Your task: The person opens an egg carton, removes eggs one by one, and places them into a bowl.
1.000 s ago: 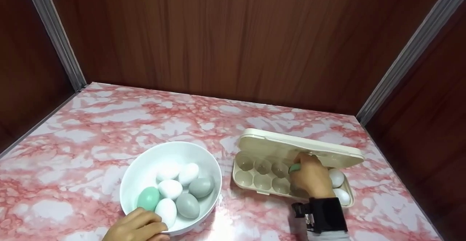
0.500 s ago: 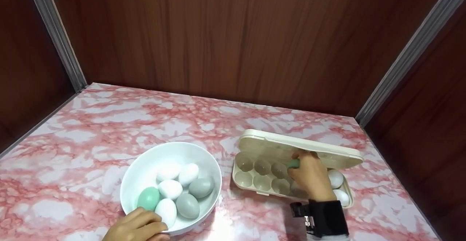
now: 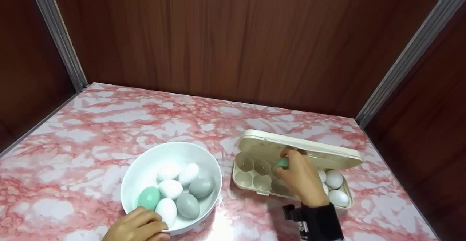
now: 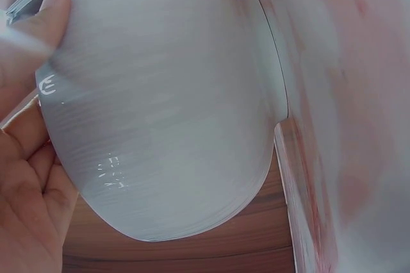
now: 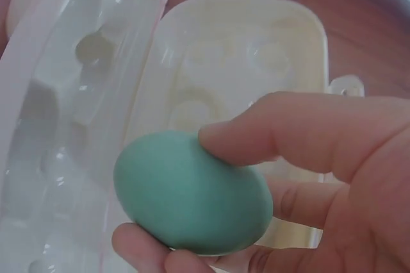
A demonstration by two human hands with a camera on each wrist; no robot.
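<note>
A white bowl (image 3: 140, 172) stands at the left, and my left hand (image 3: 136, 227) grips its near rim, with the thumb against the outer wall (image 4: 160, 106) in the left wrist view. Inside lie a green egg (image 3: 149, 197), several white eggs (image 3: 170, 189) and two grey eggs (image 3: 188, 205). To the right is a cream egg box (image 3: 263, 193) with its lid (image 3: 302, 144) raised at a slant. Between thumb and fingers my right hand (image 3: 301, 182) holds another green egg (image 5: 192, 190), lying sideways over the box's middle cups. Several white eggs (image 3: 338, 198) fill cups at the box's right end.
Left of the right hand, the box has bare cups (image 3: 262, 166). A pink-and-white marbled tabletop (image 3: 120, 115) lies under everything. Dark wood panels (image 3: 218, 44) with grey metal corner posts (image 3: 411, 48) enclose its back and sides.
My right hand has moved left along the box with the green egg, so more white eggs show at the right end. The left hand and the bowl have stayed in place.
</note>
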